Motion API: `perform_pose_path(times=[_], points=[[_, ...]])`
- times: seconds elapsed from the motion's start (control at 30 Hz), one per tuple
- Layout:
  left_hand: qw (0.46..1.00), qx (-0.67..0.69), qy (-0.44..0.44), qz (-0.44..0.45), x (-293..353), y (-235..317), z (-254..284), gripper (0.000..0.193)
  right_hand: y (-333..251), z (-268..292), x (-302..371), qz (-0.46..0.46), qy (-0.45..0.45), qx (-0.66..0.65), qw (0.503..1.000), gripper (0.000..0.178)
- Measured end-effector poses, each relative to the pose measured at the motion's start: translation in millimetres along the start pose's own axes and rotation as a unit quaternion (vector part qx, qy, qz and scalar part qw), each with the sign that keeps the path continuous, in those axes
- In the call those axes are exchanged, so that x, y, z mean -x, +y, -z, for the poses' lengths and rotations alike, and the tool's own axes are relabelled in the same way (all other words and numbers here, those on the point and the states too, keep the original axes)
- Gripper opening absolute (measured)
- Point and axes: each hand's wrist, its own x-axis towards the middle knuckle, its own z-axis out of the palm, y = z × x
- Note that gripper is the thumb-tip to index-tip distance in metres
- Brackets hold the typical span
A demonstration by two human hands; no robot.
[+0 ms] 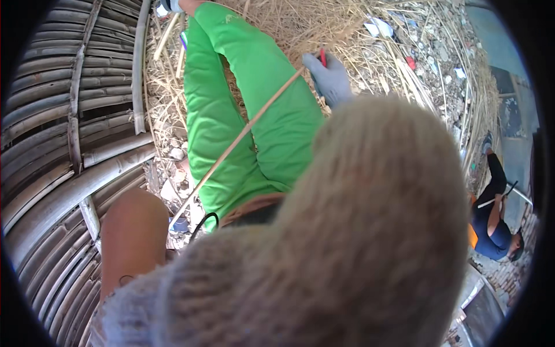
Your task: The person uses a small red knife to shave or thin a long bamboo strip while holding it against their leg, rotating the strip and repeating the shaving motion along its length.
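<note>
My right hand (pixel 332 78), in a grey-blue glove, is closed around a small tool with a red end (pixel 322 56). Most of that tool is hidden by the fingers, so its kind does not show. A long thin bamboo strip (pixel 248 125) slants across my green trousers (pixel 231 98), its upper end meeting the gloved fingers. The strip's lower end reaches the ground beside a bare bent arm (pixel 136 225) at the lower left. My left hand does not show. A blurred knitted sleeve (pixel 381 214) fills much of the foreground and hides what is beneath it.
Bamboo slats (pixel 46 115) form a wall or rack along the left. Straw (pixel 300 29) and scraps cover the ground ahead, with a white scrap (pixel 378 28) at the top. Far right, another person in dark clothes (pixel 494 231) holds a long stick.
</note>
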Motion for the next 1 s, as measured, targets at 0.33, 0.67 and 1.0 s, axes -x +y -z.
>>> perform_pose_path(times=[0.33,0.67,1.0], points=[[0.968,0.128,0.161,0.142,-11,-12,-65,0.042,-19,7,25,-0.063,-0.049,-0.158,0.984,0.04],[0.851,0.38,0.208,0.298,17,40,-235,0.036,-81,30,56,0.021,-0.036,-0.232,0.972,0.032],[0.574,0.646,0.425,0.269,-29,-81,-83,0.026,-158,15,75,0.408,-0.048,0.02,0.911,0.051]])
